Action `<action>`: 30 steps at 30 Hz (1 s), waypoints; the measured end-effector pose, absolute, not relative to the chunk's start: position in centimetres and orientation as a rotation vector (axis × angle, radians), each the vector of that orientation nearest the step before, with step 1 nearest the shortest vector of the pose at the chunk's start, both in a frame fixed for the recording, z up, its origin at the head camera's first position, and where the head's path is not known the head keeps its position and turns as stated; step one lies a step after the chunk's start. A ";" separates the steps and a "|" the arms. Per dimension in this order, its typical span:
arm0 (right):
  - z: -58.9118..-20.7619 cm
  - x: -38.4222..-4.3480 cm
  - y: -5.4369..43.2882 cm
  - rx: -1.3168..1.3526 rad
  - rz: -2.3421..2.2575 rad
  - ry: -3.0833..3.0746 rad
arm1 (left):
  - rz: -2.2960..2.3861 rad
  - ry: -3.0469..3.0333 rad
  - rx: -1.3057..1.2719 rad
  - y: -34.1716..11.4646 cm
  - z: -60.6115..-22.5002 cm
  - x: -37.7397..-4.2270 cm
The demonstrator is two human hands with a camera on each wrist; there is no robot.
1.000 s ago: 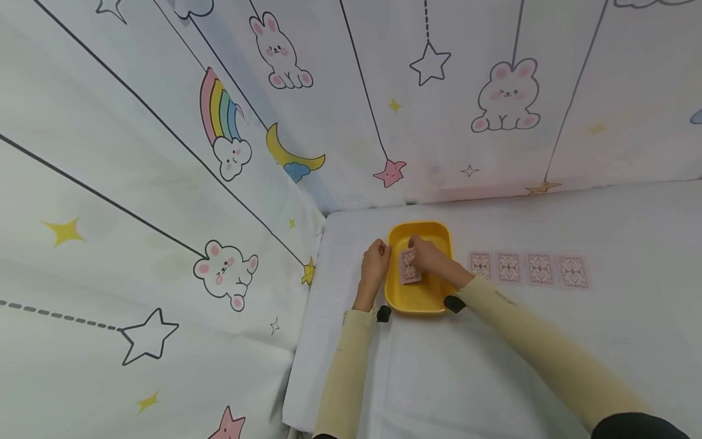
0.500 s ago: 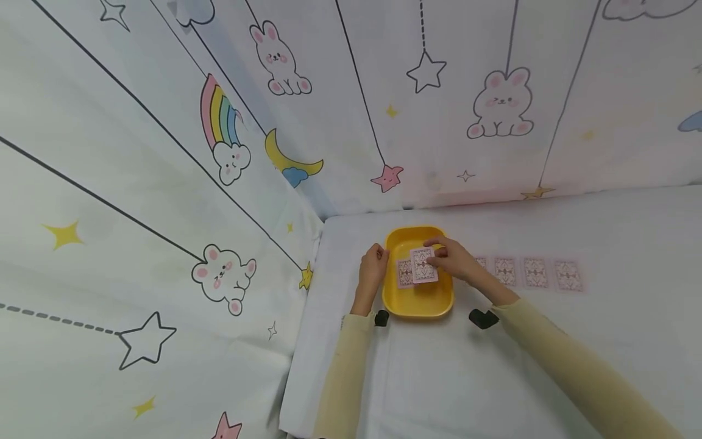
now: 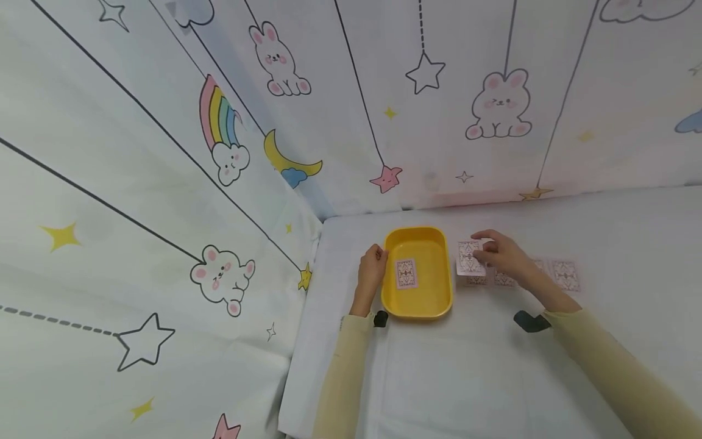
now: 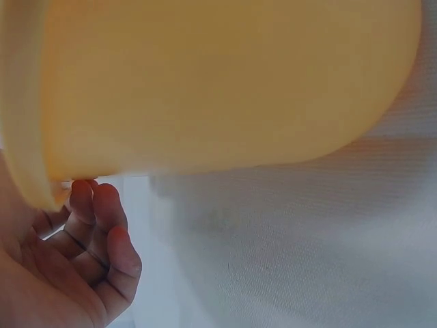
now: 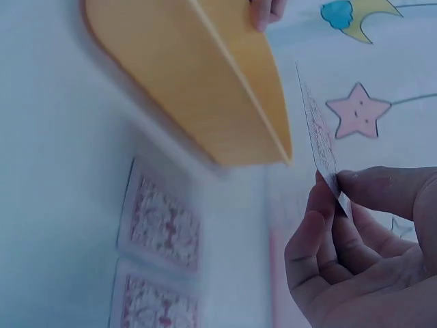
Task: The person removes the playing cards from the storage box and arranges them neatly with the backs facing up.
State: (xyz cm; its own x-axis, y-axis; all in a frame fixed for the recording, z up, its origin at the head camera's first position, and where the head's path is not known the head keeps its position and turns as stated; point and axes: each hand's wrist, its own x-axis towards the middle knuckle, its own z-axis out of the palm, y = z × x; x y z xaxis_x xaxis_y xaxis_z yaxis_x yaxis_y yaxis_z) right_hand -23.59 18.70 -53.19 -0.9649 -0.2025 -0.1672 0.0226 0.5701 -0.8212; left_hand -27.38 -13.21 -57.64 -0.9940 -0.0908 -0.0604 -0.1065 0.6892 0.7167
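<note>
My right hand (image 3: 507,259) pinches a playing card (image 3: 468,257) between thumb and fingers, its patterned back facing up in the head view. The card is held to the right of the yellow tray (image 3: 417,310), over the near end of a row of cards. In the right wrist view the pinched card (image 5: 317,133) stands almost edge-on. My left hand (image 3: 372,271) grips the tray's left rim; in the left wrist view its curled fingers (image 4: 109,205) sit under the lip. One playing card (image 3: 406,274) lies back up on the tray floor, toward the left.
Several playing cards lie back up in a row right of the tray, such as the rightmost card (image 3: 566,276); my right hand partly covers the row. The white cloth-covered table (image 3: 439,378) meets printed fabric walls (image 3: 329,152) behind and at the left.
My right hand has lifted a card out of the tray and carried it right, over the row. Another card stays in the tray. My left hand keeps its grip on the rim.
</note>
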 end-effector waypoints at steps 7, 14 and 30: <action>-54.7 -22.8 22.2 -0.183 -1.351 2.580 | 1.247 2.863 -0.147 -13.2 -57.8 -27.4; -55.8 -22.4 25.8 -0.139 -1.313 2.617 | 1.235 2.855 -0.159 -13.3 -57.7 -27.5; -58.1 -20.8 34.0 -0.008 -1.284 2.538 | 1.221 2.837 -0.206 -13.1 -57.7 -27.4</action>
